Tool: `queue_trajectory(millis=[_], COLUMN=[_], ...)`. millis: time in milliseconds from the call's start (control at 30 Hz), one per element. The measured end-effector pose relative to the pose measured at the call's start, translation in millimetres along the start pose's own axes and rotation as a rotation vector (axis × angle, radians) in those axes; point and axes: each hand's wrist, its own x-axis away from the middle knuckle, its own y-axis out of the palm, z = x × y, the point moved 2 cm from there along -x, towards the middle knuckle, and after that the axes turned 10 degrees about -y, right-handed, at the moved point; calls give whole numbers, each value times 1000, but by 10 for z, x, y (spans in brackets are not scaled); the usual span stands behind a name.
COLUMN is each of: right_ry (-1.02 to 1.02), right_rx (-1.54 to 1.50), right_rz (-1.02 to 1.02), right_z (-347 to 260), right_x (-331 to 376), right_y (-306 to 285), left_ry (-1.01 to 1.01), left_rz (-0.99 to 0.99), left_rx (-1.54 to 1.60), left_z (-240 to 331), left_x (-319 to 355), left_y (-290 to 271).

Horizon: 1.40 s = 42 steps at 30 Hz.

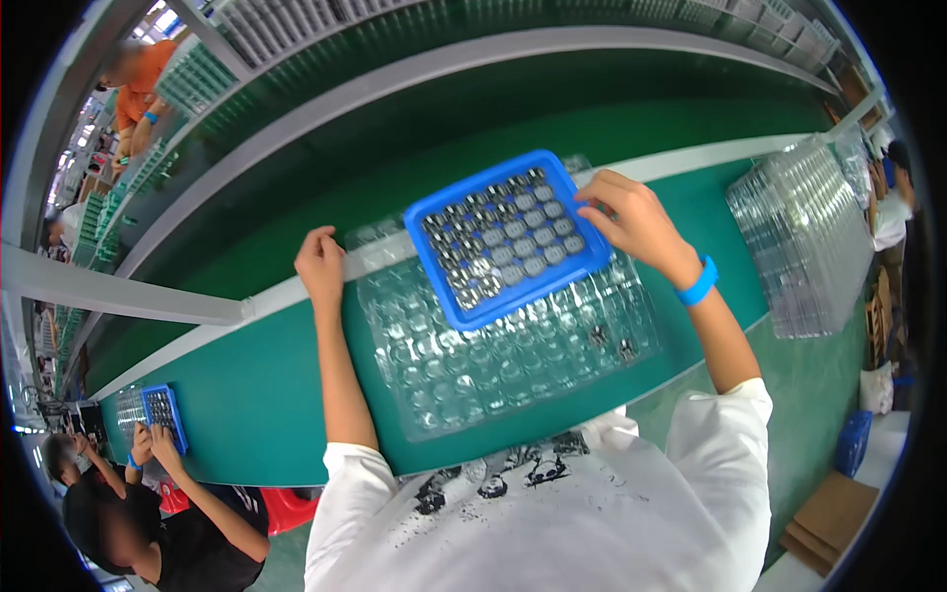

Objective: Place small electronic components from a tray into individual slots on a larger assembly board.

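A blue tray (461, 322) lies tilted on top of a clear plastic blister tray (424, 419). It holds rows of small metal parts, shiny on the left and flat grey on the right. My right hand (631, 219) is at the blue tray's right rim, fingers bent and thumb drawn in; whatever is between the fingertips is hidden. Beyond the blister tray's upper left corner is my left hand (321, 264), its fingers curled together, with their contents out of sight. Two small shiny parts (612, 341) sit in the blister tray's right side.
Stacked clear blister trays (804, 237) stand at the right end of the green table (266, 395). A pale rail (691, 158) runs along the table's far side. At lower left, a co-worker's hands (155, 446) are at another blue tray (168, 419). Cardboard (834, 518) lies at lower right.
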Motion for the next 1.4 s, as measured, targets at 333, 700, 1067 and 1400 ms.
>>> queue_trajectory(millis=[333, 700, 1067, 1400], right_ry=[210, 14, -49, 37], right_rx=[-2, 82, 70, -32], right_rz=[-285, -267, -429, -85], right_z=[-802, -755, -638, -646], right_x=[1136, 968, 975, 755], right_y=[81, -41, 203, -61], left_ry=[27, 9, -46, -44], left_rz=[-7, 18, 43, 28], left_rx=[-30, -1, 12, -46], left_z=[-5, 16, 66, 67], left_x=[-81, 7, 108, 164], left_y=[33, 23, 63, 114])
